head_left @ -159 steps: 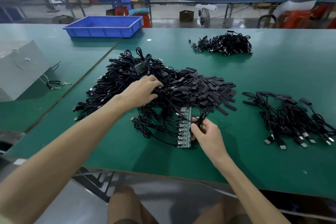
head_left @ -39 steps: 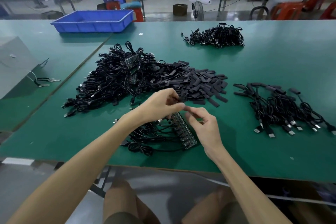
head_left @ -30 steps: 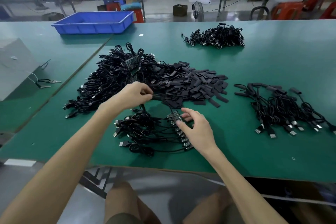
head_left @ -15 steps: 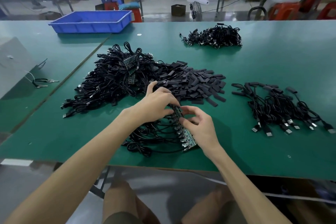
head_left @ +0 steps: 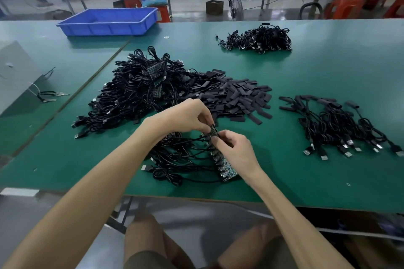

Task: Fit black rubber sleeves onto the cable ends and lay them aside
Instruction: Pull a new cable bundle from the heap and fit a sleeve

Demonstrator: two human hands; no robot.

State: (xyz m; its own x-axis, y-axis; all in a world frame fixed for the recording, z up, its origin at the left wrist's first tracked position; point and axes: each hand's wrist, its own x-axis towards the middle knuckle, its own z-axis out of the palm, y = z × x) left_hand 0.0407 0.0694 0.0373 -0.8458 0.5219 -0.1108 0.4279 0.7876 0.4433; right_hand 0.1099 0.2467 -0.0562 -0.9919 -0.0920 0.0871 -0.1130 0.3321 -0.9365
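Observation:
A strip of small green circuit boards with black cables attached lies near the table's front edge. My left hand and my right hand both pinch the strip's far end, fingertips close together. Behind them lies a heap of loose black rubber sleeves, and to its left a big tangle of black cables. A batch of sleeved cables with silver USB plugs lies to the right.
A smaller cable bundle sits at the far middle of the green table. A blue tray stands at the back left, a grey box at the left edge. A person sits at the far right.
My hands came together on the far end of the board strip, after the left had reached into the sleeve heap. The strip's far end is now lifted slightly between my fingertips.

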